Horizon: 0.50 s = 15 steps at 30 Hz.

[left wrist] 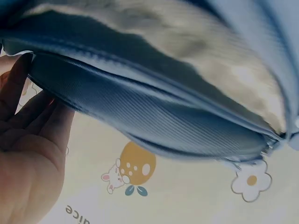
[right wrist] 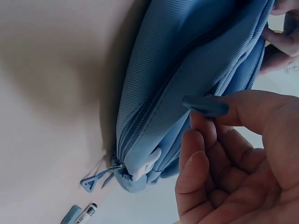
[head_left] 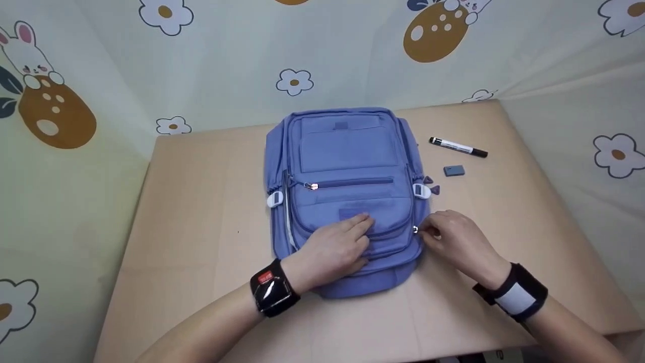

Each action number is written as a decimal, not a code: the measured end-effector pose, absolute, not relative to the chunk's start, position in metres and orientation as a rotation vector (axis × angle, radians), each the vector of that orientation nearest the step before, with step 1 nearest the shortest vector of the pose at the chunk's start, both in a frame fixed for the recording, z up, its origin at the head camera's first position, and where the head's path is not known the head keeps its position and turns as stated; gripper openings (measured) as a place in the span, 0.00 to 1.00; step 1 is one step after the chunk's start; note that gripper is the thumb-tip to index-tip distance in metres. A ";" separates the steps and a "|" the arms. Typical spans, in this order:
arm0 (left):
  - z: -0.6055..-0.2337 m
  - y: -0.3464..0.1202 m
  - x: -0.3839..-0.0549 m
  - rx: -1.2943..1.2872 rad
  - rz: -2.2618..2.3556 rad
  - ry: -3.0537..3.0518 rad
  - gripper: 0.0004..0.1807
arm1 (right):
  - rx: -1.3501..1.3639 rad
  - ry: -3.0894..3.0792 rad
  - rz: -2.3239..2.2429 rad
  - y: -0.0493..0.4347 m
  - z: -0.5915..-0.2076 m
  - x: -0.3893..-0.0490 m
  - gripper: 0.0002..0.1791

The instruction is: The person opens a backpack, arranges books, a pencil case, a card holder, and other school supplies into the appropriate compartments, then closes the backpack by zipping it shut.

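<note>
A blue backpack (head_left: 347, 151) lies on its back on the table. My left hand (head_left: 335, 249) rests over its lower front, extended fingers against the front pocket. In the left wrist view, the left fingers (left wrist: 44, 109) touch the edge of the fabric, near a gaping compartment with pale lining (left wrist: 201, 51). At the bag's right side, my right hand (head_left: 453, 239) pinches a zipper pull (right wrist: 205, 106) between thumb and forefinger; its other fingers are curled. A metal slider (head_left: 415, 229) shows right at those fingertips. Another zipper (right wrist: 156, 95) runs along the bag's side.
Right of the bag lie a black-and-white marker (head_left: 458, 147) and a small blue-grey block (head_left: 454, 171). Triangular zipper pulls (head_left: 435, 190) stick out beside a white buckle (head_left: 421, 191). A patterned cloth (head_left: 227, 65) stands behind the brown table (head_left: 186, 212).
</note>
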<state>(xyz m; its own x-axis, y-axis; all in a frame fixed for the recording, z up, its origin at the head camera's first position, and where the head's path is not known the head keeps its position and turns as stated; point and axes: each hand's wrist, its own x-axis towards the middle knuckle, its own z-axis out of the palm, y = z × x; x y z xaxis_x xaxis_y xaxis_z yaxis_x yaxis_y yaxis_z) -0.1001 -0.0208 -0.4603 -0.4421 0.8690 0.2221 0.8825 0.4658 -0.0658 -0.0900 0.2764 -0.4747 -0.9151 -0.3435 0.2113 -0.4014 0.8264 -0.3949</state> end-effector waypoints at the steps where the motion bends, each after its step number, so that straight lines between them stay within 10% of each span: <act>1: -0.460 -0.025 -0.099 -1.509 -0.089 -2.499 0.18 | 0.591 -2.873 0.663 0.276 -0.475 -0.090 0.07; 15: -0.463 -0.053 -0.094 -1.426 -0.028 -2.476 0.09 | 0.582 -2.841 0.645 0.276 -0.480 -0.087 0.06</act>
<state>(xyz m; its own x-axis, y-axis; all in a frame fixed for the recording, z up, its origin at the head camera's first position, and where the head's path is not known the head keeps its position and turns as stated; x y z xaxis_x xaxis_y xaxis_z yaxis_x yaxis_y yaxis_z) -0.0936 -0.0526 -0.4632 -0.4719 0.8447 0.2526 0.8502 0.5118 -0.1231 -0.0869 0.2764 -0.4796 -0.9092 -0.3353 0.2467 -0.4089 0.8302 -0.3788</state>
